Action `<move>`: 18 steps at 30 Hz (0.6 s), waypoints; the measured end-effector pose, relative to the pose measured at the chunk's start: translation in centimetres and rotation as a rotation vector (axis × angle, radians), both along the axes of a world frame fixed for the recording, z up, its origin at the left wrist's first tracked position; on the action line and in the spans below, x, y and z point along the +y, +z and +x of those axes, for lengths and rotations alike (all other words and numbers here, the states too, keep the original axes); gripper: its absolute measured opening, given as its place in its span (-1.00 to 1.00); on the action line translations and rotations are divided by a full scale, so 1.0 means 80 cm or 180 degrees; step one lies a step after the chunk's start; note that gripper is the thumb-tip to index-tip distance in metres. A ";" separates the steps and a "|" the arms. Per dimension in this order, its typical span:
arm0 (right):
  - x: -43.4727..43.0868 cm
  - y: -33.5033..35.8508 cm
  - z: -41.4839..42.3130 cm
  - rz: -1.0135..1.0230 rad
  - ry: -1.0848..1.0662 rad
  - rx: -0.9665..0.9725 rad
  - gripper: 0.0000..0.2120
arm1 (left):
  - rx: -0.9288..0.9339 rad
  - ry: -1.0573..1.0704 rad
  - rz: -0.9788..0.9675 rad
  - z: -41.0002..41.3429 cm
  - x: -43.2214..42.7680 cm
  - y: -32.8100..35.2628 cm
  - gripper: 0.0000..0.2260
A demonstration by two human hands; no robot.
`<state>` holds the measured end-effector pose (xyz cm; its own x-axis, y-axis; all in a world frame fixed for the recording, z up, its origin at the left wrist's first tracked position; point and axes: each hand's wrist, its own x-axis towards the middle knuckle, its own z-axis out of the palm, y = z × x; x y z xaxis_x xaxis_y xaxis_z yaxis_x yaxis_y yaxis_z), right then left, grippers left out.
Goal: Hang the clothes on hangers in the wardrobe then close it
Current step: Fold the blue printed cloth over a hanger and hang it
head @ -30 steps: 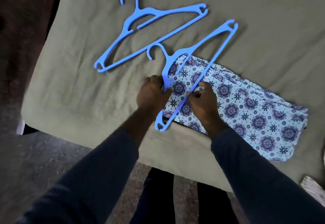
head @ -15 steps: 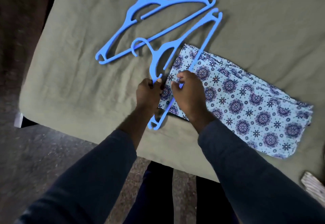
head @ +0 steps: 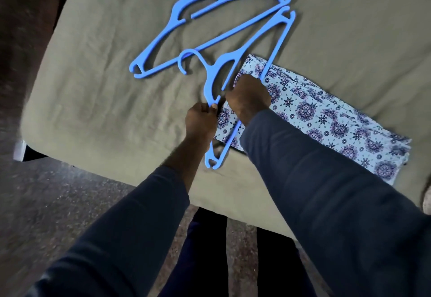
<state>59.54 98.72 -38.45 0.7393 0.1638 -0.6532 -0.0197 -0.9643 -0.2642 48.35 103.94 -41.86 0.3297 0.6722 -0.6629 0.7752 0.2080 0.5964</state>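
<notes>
A folded light-blue garment with dark floral medallions [head: 326,119] lies on the olive-covered bed. A blue plastic hanger [head: 247,56] lies slanted over the garment's left end, hook pointing left. My left hand [head: 201,122] grips the hanger's near shoulder arm. My right hand [head: 248,98] is curled over the garment's left end between the hanger's arms; its fingertips are hidden, and whether they pinch the cloth or the hanger I cannot tell. A second blue hanger [head: 210,24] lies loose on the bed just beyond, its far tip touching the first.
The olive bed cover [head: 105,101] fills most of the view, its near edge running under my forearms. Dark speckled floor [head: 46,203] lies to the left and below. A pale striped object [head: 426,201] shows at the right edge.
The held hanger slid left and away until its far tip met the loose hanger. My right hand moved up along the garment's left end; my left hand kept its grip.
</notes>
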 end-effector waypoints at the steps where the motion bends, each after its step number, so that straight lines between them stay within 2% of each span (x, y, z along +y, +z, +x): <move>1: -0.003 -0.003 0.000 0.0100 -0.0135 0.0034 -0.65 | -0.0001 -0.0062 0.0023 -0.001 0.000 0.001 -0.68; 5: -0.018 -0.017 -0.001 0.0700 -0.0709 0.0254 -0.53 | -0.0034 -0.0275 0.0081 -0.004 0.006 0.001 -0.75; 11: -0.040 -0.015 -0.005 0.1435 -0.0906 0.0368 -0.80 | -0.0012 -0.0316 -0.0025 -0.003 0.008 0.006 -0.78; 15: -0.074 0.004 0.001 0.1701 -0.1047 0.0284 -0.72 | -0.0082 -0.0385 -0.0211 -0.003 0.002 0.012 -0.74; 18: -0.122 0.044 -0.002 0.2458 -0.1796 0.0572 -0.87 | -0.0172 -0.0472 -0.0524 -0.001 -0.024 0.023 -0.79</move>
